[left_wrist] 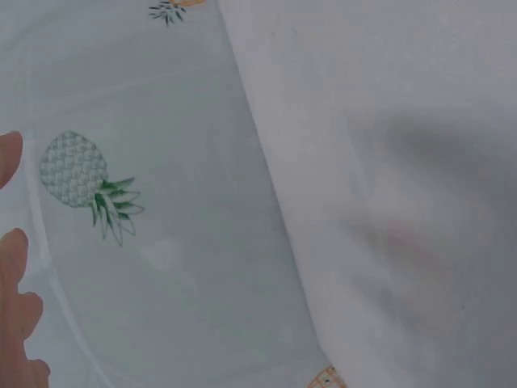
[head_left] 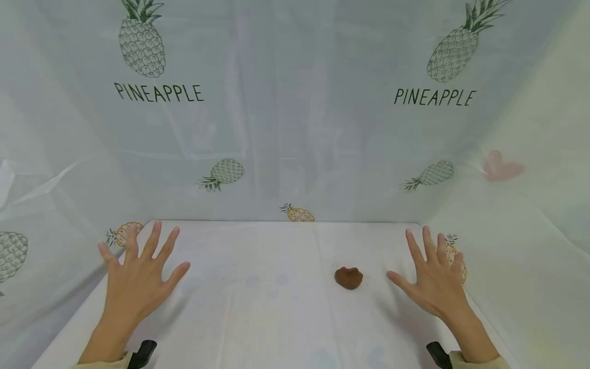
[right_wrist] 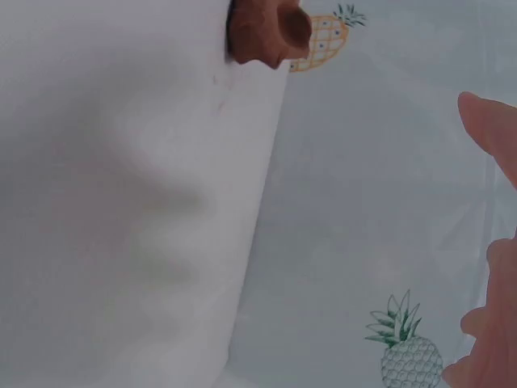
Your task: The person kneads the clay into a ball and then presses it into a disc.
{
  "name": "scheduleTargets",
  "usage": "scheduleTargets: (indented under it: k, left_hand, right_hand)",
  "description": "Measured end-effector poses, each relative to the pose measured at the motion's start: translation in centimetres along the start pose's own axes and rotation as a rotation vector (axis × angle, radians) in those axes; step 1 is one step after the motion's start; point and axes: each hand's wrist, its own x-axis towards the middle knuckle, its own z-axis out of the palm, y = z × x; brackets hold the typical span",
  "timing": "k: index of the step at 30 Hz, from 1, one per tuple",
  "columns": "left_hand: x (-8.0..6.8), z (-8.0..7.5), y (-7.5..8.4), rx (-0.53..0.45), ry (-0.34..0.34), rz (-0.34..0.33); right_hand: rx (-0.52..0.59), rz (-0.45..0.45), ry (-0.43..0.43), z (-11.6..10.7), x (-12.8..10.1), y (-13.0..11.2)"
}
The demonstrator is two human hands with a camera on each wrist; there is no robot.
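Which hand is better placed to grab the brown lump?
Right, I'd say: the right hand is empty and nearer the brown lump, its thumb side facing it; the left hand is farther away.

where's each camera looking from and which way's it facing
Head: on the head, facing forward and down at the white table; left grip, right grip, forearms show.
Left wrist: worn there, facing table edge and pineapple-print sheet; fingers at left.
Right wrist: worn there, facing table edge, sheet and brown lump; fingers at right.
Head and right wrist share the lump.

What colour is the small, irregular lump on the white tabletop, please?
The lump is brown, best seen in the head view.
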Motion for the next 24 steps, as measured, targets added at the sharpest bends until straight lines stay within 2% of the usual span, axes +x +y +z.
scheduleTargets:
  k: [7,16,24]
  left_hand:
    - [0.6,0.1,1.1,-0.027,-0.076,-0.019]
    - [1.7,0.7,3.0,-0.067,-0.051,-0.007]
    - [1.6,1.5,4.5,-0.109,-0.075,-0.007]
  right_hand:
    - [0.069,0.001,-0.026,0.4,0.5,-0.8]
    - [0.254,0.037,-0.084,1.3,1.1,-1.9]
    - [0.376,0.039,-0.092,2.8,1.9,-3.0]
